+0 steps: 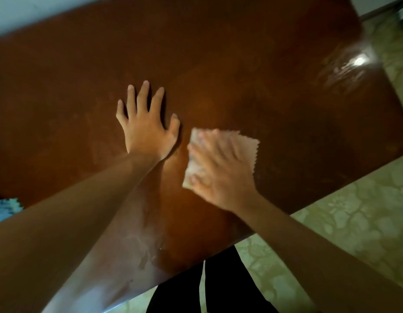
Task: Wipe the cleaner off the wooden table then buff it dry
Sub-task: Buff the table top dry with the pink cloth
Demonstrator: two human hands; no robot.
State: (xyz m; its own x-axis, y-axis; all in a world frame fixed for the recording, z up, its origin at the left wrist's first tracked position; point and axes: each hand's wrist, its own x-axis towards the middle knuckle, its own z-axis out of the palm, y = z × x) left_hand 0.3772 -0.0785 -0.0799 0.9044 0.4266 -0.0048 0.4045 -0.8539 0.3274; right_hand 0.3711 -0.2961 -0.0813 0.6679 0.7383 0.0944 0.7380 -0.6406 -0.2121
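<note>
A glossy reddish-brown wooden table (pixel 241 64) fills most of the view. My left hand (pixel 146 123) lies flat on it near the middle, fingers spread and straight. Just to its right, my right hand (pixel 221 170) presses a pale pinkish cloth (pixel 248 145) with a zigzag edge against the tabletop; the hand is blurred and its fingers lie spread over the cloth. A whitish, cloudy smear of cleaner (pixel 139 242) shows on the wood near the front edge, under my left forearm.
A light blue cloth (pixel 4 206) peeks in at the left edge. A bright lamp reflection (pixel 359 61) shines on streaky wet wood at the far right corner. Patterned green-cream floor (pixel 354 218) lies to the right, and dark trouser legs (pixel 218 288) stand below the front edge.
</note>
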